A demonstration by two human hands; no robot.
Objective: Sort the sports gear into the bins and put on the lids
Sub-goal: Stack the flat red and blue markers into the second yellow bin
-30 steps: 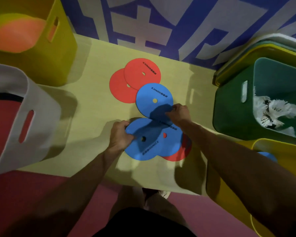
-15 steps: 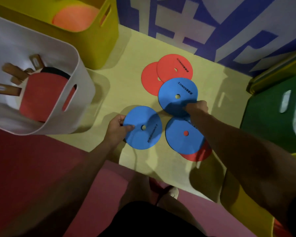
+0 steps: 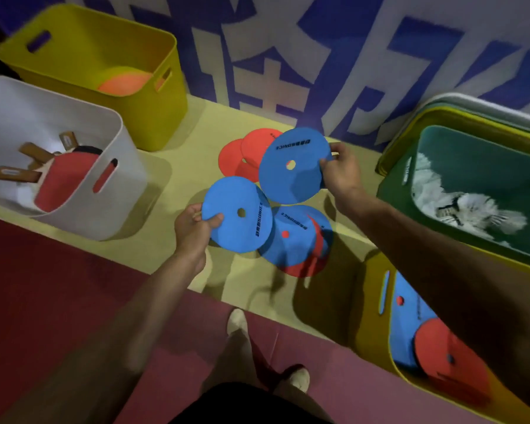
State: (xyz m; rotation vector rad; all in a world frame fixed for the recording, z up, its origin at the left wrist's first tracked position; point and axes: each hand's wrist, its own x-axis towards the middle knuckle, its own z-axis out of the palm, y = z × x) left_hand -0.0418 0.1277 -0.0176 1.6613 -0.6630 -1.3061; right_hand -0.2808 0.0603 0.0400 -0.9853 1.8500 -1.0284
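Left hand fingers pinch blue disc, right hand fingers pinch second blue disc; loose discs unsorted beneath fingers; paddles, shuttlecocks binned; lids stacked right of fingers, none fitted

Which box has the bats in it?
The white bin at the left, with red bats inside. The yellow bins hold discs; the green bin holds shuttlecocks.

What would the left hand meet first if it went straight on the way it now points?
Probably the red discs on the mat ahead, though the blue disc in the right hand might come first; depth is unclear.
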